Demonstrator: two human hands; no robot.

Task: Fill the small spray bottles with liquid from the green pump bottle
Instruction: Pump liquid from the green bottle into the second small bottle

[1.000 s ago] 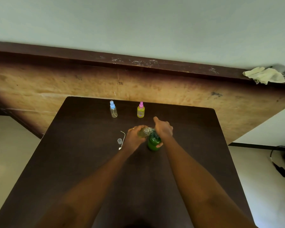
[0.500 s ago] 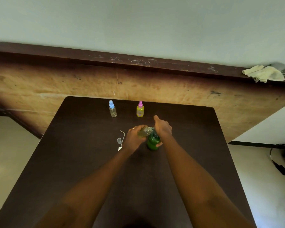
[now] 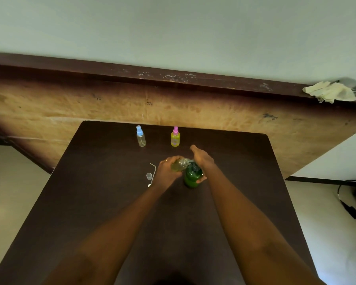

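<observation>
My left grip (image 3: 165, 171) is wrapped around a small clear spray bottle (image 3: 178, 164), uncapped and tipped on its side. There is pale yellowish liquid inside, and its open neck meets the spout of the green pump bottle (image 3: 192, 177). My right grip (image 3: 201, 159) lies over the pump head with the thumb hooked round the side of the green body, one finger pointing away toward the wall. The green pump bottle stands upright on the dark bench (image 3: 111, 202), near its middle, between my two wrists.

Just left of my left wrist lie a little clear cap (image 3: 149, 176) and a thin bent dip tube (image 3: 153, 167). Farther back, near the far edge, two more small spray bottles stand upright and well apart: a blue-capped bottle (image 3: 141, 138) that looks nearly empty, and a pink-capped bottle (image 3: 175, 138) full of yellow-green liquid. A crumpled pale cloth (image 3: 330, 93) sits on the wooden ledge (image 3: 90, 67) to the far right.
</observation>
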